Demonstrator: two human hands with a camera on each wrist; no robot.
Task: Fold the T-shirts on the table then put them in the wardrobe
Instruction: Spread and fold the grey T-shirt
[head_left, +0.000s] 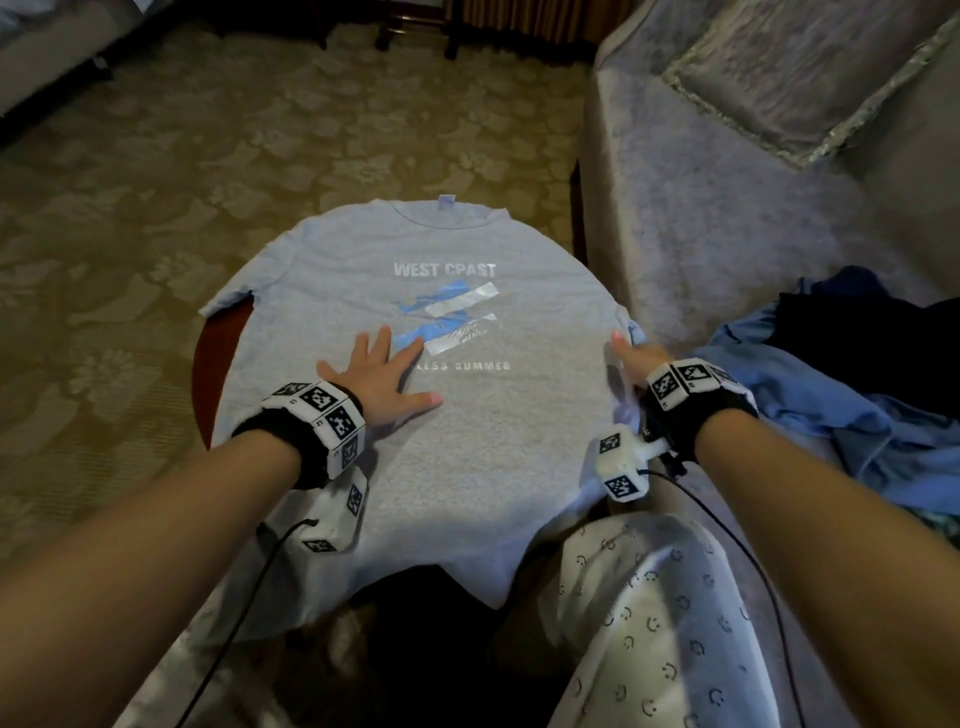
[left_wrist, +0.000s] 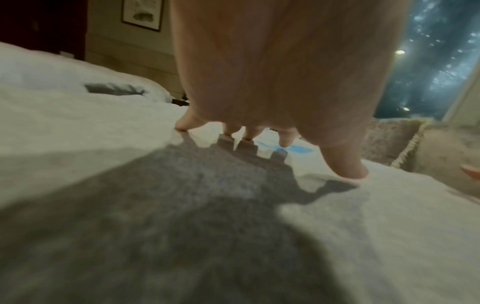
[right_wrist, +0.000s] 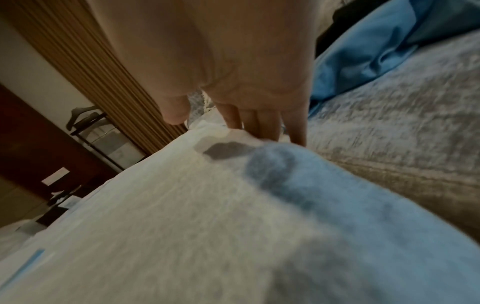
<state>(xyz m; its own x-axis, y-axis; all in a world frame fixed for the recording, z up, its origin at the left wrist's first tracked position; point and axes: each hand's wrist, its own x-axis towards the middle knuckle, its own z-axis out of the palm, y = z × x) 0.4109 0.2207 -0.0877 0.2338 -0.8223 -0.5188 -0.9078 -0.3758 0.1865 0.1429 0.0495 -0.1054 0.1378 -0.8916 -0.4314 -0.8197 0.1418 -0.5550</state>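
Head view, grey T-shirt spread flat, left grip wide, right grip wide.

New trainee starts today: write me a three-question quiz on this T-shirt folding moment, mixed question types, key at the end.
1. True or false: the grey T-shirt lies print side up on the round table.
2. Which of the hands lies flat with spread fingers on the shirt's middle? A) left hand B) right hand
3. Fill in: the right hand is at the shirt's ____ edge, beside the blue clothes.

Key: 1 true; 2 A; 3 right.
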